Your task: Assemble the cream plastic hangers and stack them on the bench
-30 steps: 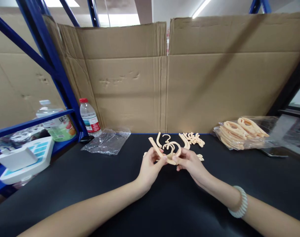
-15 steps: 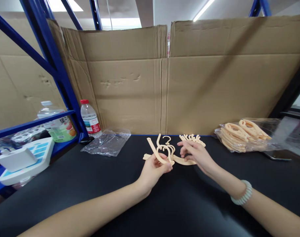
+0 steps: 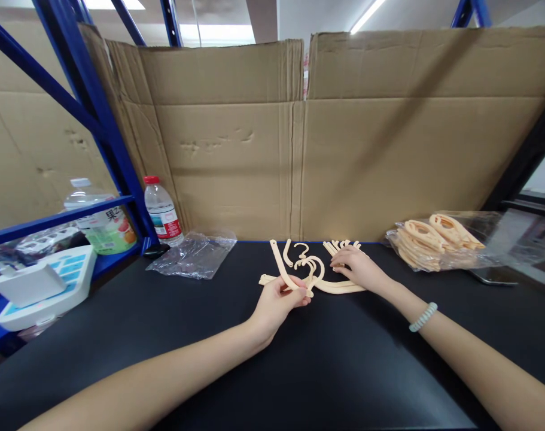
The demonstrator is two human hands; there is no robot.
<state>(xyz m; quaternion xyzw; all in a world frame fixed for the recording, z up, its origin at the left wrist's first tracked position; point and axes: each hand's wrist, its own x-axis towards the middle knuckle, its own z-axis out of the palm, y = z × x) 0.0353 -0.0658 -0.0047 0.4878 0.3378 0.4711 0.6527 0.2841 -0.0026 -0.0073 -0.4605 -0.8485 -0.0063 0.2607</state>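
My left hand [image 3: 279, 302] grips a beige plastic hanger [image 3: 285, 270] just above the black tabletop [image 3: 272, 371], its arm sticking up and away. Farther back, my right hand [image 3: 358, 268] rests with its fingers on a small row of loose beige hook pieces [image 3: 340, 246] near the cardboard wall. Two more curved hanger pieces [image 3: 339, 287] lie flat between both hands. A pale beaded bracelet [image 3: 423, 316] sits on my right wrist.
A clear bag of beige hangers [image 3: 434, 240] lies at the right back. An empty crumpled plastic bag [image 3: 195, 254] and a red-capped water bottle [image 3: 161, 211] stand at the left back. Cardboard sheets [image 3: 299, 137] wall off the rear. Blue shelving [image 3: 75, 96] holds a white device [image 3: 43, 284].
My right hand let go of the hanger and reached back and right to the loose hook pieces. My left hand kept its hanger and stayed in place.
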